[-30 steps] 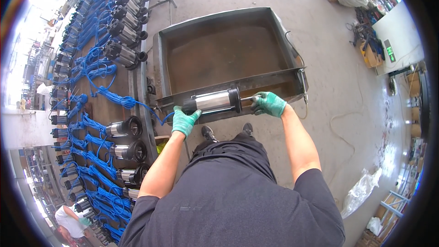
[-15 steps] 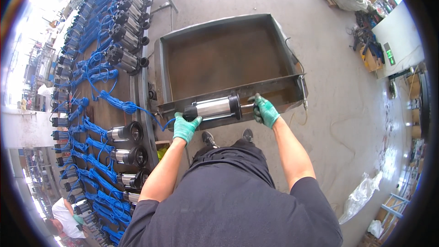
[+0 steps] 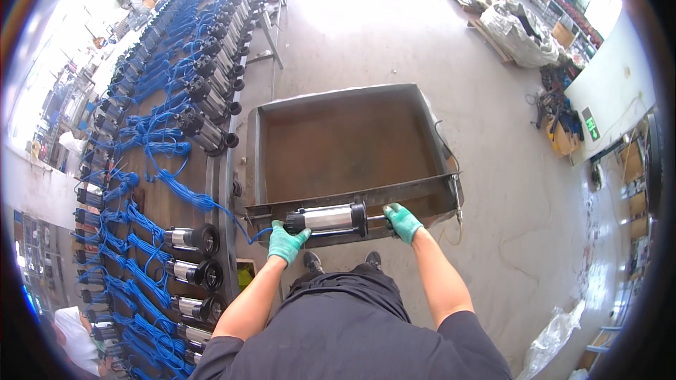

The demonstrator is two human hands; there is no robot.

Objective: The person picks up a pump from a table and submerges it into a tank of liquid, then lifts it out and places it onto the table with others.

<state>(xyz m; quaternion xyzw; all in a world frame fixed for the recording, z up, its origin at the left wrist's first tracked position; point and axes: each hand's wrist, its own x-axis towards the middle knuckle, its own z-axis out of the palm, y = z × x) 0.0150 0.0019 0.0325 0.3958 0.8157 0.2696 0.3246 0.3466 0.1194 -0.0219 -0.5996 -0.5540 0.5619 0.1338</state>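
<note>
A cylindrical silver-and-black pump (image 3: 329, 219) lies sideways across the near end of a metal tank (image 3: 257, 144) of brownish water. My green-gloved left hand (image 3: 286, 243) grips its black left end, thumb toward me. From that end a blue cable (image 3: 255, 241) runs left to a coil on the table. At the pump's black right end, my right hand (image 3: 403, 223), gloved too, is closed round a short metal rod (image 3: 377, 218) that sticks out of the pump. The fingers hide the rod's far end.
Along my left, a long table (image 3: 213, 190) carries rows of similar pumps and blue cable coils (image 3: 184, 191). A co-worker in a white top (image 3: 76, 338) is at the lower left. A thin hose (image 3: 461, 225) hangs off the tank's right side; clear plastic sheeting (image 3: 553, 341) lies on the floor.
My view has tilted up, so the tank, pump and hands sit lower in the picture. Both hands keep their places at the pump's ends; the right-hand fingers have turned slightly.
</note>
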